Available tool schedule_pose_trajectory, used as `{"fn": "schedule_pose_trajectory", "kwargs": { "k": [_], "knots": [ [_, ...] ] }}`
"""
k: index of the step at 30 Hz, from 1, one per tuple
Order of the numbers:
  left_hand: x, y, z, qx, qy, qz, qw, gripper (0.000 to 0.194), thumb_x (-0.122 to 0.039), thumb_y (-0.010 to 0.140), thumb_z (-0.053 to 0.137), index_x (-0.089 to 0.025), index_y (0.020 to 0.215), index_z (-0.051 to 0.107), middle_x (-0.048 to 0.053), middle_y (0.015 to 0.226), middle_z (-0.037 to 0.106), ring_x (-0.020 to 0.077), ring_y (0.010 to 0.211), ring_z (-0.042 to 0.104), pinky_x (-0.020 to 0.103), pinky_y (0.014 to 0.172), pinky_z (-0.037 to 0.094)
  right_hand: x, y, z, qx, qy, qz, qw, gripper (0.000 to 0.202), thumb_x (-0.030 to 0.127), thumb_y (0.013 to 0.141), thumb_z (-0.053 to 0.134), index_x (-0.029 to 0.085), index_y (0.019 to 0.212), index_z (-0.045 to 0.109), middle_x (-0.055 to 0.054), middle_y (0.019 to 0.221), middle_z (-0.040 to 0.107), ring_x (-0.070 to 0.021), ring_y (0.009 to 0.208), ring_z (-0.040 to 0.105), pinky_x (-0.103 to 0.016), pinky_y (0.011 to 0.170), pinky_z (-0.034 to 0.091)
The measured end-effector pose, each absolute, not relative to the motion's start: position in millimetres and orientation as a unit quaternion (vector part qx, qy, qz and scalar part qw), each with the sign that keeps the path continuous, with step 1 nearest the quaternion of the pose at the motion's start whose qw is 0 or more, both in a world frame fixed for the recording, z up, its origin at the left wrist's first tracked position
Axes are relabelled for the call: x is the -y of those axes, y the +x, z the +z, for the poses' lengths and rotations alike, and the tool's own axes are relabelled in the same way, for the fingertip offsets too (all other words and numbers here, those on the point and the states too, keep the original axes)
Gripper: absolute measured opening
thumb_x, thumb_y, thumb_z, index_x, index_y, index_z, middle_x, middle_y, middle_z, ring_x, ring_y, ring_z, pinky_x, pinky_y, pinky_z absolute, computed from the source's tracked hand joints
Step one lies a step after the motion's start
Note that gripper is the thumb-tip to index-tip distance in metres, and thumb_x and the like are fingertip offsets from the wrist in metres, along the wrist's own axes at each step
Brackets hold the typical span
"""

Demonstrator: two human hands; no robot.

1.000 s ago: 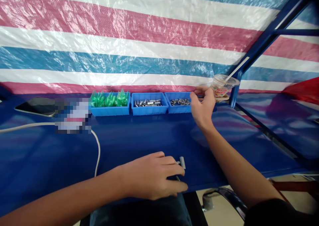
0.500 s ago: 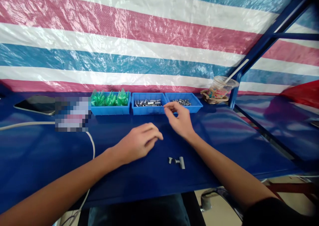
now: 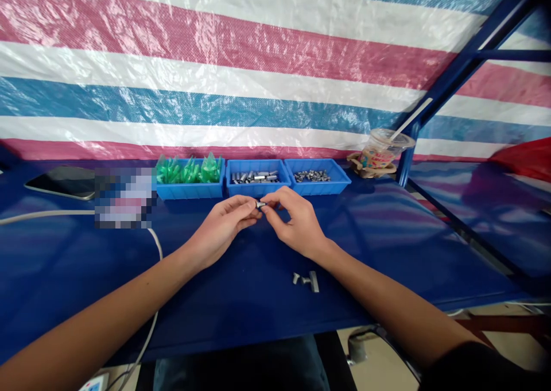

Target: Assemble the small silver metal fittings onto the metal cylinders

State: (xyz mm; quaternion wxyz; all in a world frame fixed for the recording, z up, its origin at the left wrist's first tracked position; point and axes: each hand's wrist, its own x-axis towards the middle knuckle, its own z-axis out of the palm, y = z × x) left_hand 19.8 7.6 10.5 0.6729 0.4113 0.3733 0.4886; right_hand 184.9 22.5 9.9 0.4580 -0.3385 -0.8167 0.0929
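My left hand (image 3: 232, 216) and my right hand (image 3: 295, 216) meet above the table in front of the middle bin. A small silvery metal piece (image 3: 260, 205) shows between their fingertips. Both hands are closed in a pinch on it, and the fingers cover most of it. Whether it is one part or two put together, I cannot tell. Nearer to me, by my right forearm, lie a small metal screw (image 3: 296, 278) and a short metal bar (image 3: 314, 282) with another small piece (image 3: 305, 280) touching or close to its side.
Three blue bins stand in a row: one with green plastic pieces (image 3: 189, 171), one with metal bars (image 3: 256, 177), one with small metal parts (image 3: 313, 175). A phone (image 3: 62, 182) and white cable (image 3: 158, 247) are left; a plastic cup (image 3: 379, 150) stands right.
My right hand has come away from the bins, down and left, to meet my left hand. My left hand has risen slightly and turned. The metal piece now shows between them.
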Motion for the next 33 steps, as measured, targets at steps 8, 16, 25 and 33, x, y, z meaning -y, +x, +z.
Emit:
{"fn": "schedule_pose_trajectory", "kwargs": {
  "k": [8,16,25,33],
  "knots": [
    [-4.0,21.9,13.2,-0.469,0.511,0.458,0.556,0.024,-0.04,0.078,0.064,-0.016,0.078,0.066,0.0,0.073,0.061,0.011,0.073,0.054,0.023,0.067,0.038,-22.5,185.5,11.5,0.829,-0.309,0.084,0.459,0.01,0.014,0.085,0.051,0.019,0.089,0.059,-0.003,0.077,0.058,-0.0137,0.074,0.056,-0.027,0.067,0.048],
    [-1.6,19.8,13.0,-0.434,0.6,0.493,0.456,0.014,-0.03,0.078,0.063,-0.018,0.085,0.062,0.0,0.081,0.06,0.0131,0.076,0.056,0.025,0.07,0.041,-21.1,186.4,14.9,0.779,-0.326,0.302,0.442,0.013,0.015,0.08,0.054,0.019,0.093,0.056,0.0,0.078,0.057,-0.0125,0.07,0.055,-0.027,0.065,0.046],
    [1.0,21.4,13.5,-0.445,0.655,0.486,0.37,0.013,-0.023,0.077,0.062,-0.019,0.089,0.06,0.002,0.089,0.063,0.0162,0.084,0.058,0.026,0.071,0.042,-23.6,183.5,13.8,0.729,-0.37,0.392,0.423,0.014,0.029,0.085,0.053,0.017,0.079,0.055,0.001,0.069,0.056,-0.0098,0.061,0.052,-0.024,0.057,0.042],
    [-0.3,21.3,13.8,-0.427,0.542,0.474,0.548,0.015,-0.029,0.079,0.064,-0.017,0.085,0.057,-0.002,0.075,0.059,0.0104,0.072,0.055,0.022,0.067,0.041,-18.1,182.0,12.7,0.793,-0.313,0.26,0.454,0.008,0.013,0.08,0.051,0.019,0.081,0.056,-0.002,0.078,0.058,-0.0122,0.07,0.055,-0.027,0.065,0.048]
  ]
}}
